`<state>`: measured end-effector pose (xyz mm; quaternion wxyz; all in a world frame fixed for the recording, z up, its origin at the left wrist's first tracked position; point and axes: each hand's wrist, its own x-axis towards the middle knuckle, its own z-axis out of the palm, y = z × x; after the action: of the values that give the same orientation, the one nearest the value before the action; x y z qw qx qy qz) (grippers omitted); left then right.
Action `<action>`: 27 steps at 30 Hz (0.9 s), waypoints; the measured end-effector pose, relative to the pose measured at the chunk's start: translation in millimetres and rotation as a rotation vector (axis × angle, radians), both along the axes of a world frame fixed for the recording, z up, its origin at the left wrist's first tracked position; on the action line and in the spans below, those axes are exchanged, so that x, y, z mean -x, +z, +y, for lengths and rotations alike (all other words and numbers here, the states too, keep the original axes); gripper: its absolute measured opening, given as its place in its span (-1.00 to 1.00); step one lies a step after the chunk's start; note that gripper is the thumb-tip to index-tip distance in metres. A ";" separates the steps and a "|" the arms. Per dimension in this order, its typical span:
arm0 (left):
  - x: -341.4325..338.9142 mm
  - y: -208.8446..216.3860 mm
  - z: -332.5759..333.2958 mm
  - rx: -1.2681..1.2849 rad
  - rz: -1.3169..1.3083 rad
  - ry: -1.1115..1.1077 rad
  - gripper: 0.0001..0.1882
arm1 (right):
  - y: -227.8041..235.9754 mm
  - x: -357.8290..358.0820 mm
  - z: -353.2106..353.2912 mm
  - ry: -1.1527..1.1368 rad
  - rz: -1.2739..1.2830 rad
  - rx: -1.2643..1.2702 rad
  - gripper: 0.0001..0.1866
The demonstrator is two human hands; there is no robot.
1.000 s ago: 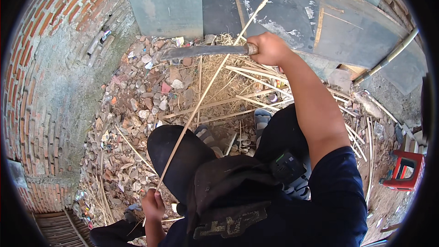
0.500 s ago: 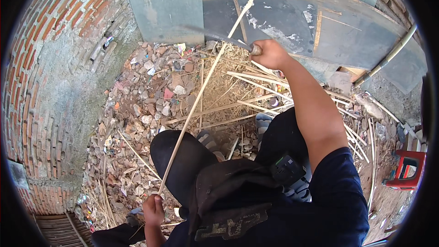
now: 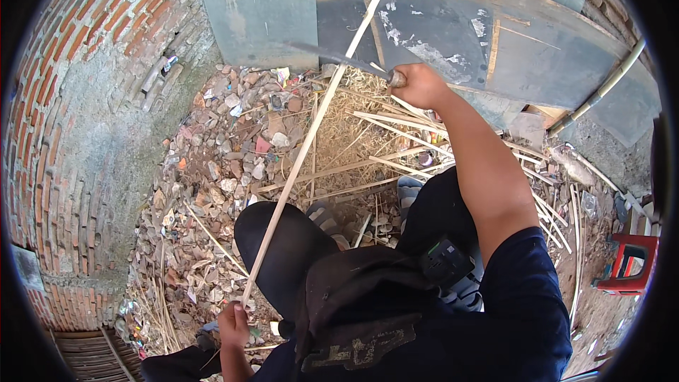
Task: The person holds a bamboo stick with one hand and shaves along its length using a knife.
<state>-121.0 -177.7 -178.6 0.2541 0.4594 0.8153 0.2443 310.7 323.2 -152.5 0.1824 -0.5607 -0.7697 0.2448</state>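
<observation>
My left hand (image 3: 233, 324) is closed around the lower end of a long pale bamboo strip (image 3: 305, 148). The strip slants up and away across my left knee, its far end in front of the dark panel. My right hand (image 3: 419, 86), arm stretched forward, grips the handle of a machete (image 3: 339, 59). The blade points left and crosses the strip near its upper part; I cannot tell whether it touches. Blur softens the blade's tip. Below it lies a heap of thin shavings (image 3: 353, 127).
Several cut bamboo strips (image 3: 403, 124) lie right of the shavings. Broken stones and rubble (image 3: 219, 163) cover the ground. A brick wall (image 3: 78, 148) rises on the left, grey panels (image 3: 258, 14) stand ahead. At the far right is a red plastic stool (image 3: 629, 263).
The strip has turned in my left hand and shows a wider face; its far end has shifted slightly left and down. The machete stays at almost the same place.
</observation>
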 end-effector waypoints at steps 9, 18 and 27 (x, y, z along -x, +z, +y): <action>-63.3 44.4 77.1 -0.063 0.497 -0.159 -0.65 | 1.9 16.5 -7.6 0.182 -0.137 -0.073 -0.71; -35.2 4.8 16.7 -0.190 0.469 -0.070 -0.65 | 22.1 15.2 -17.0 0.261 -0.193 -0.072 -0.72; -18.1 -24.8 -22.9 -0.050 0.348 -0.043 -0.67 | 11.6 1.8 -3.2 0.047 -0.131 -0.137 -0.69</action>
<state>-102.9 -200.6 -203.4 0.1028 0.5181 0.8307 0.1757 308.9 320.0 -141.0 0.1637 -0.5434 -0.8079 0.1584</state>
